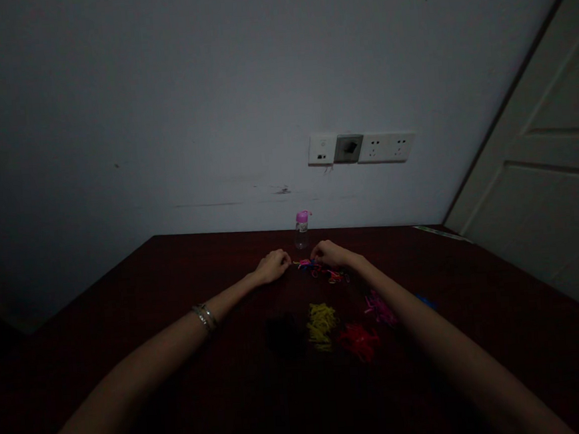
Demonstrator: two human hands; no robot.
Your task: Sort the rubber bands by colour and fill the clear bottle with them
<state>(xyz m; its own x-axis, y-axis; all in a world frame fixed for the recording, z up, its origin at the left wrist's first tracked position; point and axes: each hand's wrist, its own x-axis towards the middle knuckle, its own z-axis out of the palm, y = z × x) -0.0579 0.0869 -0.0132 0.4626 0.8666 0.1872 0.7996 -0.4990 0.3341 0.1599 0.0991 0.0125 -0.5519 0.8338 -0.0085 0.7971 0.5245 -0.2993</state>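
A small mixed heap of coloured elastic bands (305, 264), pink, blue and red among them, lies on the dark table between my two hands. At its left end is my left hand (274, 266), its fingers pinched together; what is in them is too small to make out. My right hand (328, 253) reaches down to the heap's right side with curled, closed fingers, and their tips touch or nearly touch the bands. A few loose bands (335, 277) are spread just below my right hand.
Nearer me lie piles of bands: yellow (321, 326), red (360, 340), magenta (379, 309), blue (427, 301) partly behind my right forearm, and a dark pile (285, 334). A clear bottle (301, 233) with a pink cap stands by the wall (186, 118), below sockets (387, 148).
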